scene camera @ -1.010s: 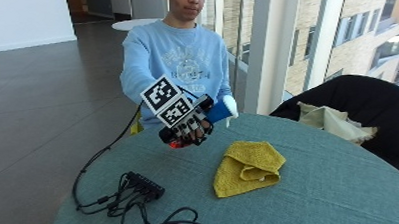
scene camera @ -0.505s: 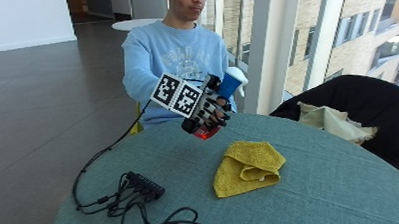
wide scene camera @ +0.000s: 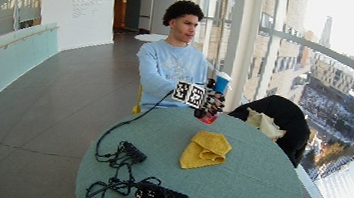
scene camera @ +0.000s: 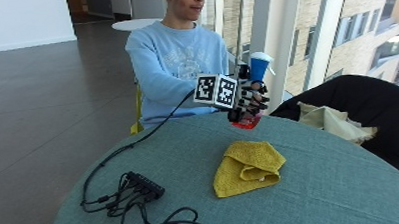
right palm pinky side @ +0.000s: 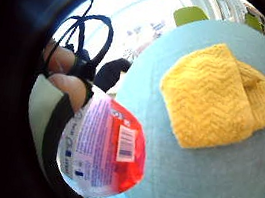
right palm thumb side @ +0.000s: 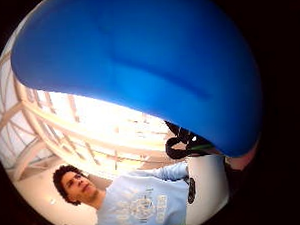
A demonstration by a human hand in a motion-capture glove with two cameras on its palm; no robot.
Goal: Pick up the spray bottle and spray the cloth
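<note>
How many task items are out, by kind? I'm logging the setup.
Spray bottles: 1, the blue-topped, red-based plastic spray bottle held by the gloved right hand.
Cloths: 1, the folded yellow knitted cloth on the round teal table.
Total: 2.

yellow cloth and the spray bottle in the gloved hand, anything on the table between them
Nothing: in the outside view only bare table separates the spray bottle, held up by the right hand, from the yellow cloth.
</note>
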